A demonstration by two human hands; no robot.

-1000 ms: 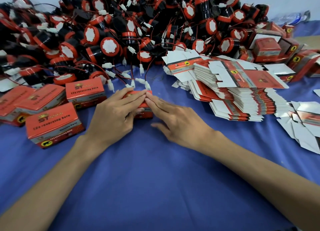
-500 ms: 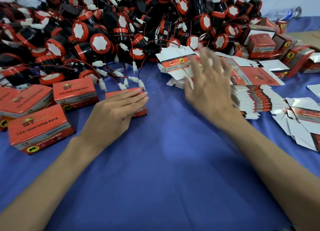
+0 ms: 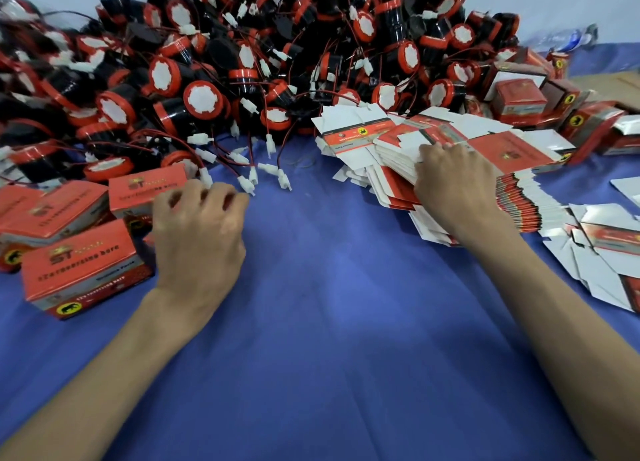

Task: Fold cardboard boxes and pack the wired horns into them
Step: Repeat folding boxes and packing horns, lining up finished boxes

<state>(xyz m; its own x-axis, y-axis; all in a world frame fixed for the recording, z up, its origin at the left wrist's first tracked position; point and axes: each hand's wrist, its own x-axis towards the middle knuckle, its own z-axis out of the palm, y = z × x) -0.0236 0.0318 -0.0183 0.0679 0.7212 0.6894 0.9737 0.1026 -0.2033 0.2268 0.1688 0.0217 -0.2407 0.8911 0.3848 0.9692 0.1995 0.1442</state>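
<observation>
Right hand [image 3: 457, 190] reached flat box stack [image 3: 519, 192], gripping edge; bare cloth [image 3: 329, 287] alongside

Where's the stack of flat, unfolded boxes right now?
In the head view the stack lies right of centre on the blue cloth, under the right hand, in front of the horn heap.

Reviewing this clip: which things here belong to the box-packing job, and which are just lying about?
Job: pile of wired horns; stack of flat boxes, with the right hand on it; closed boxes at left.
Lying about: clear plastic item and brown cardboard, far right back.
</observation>
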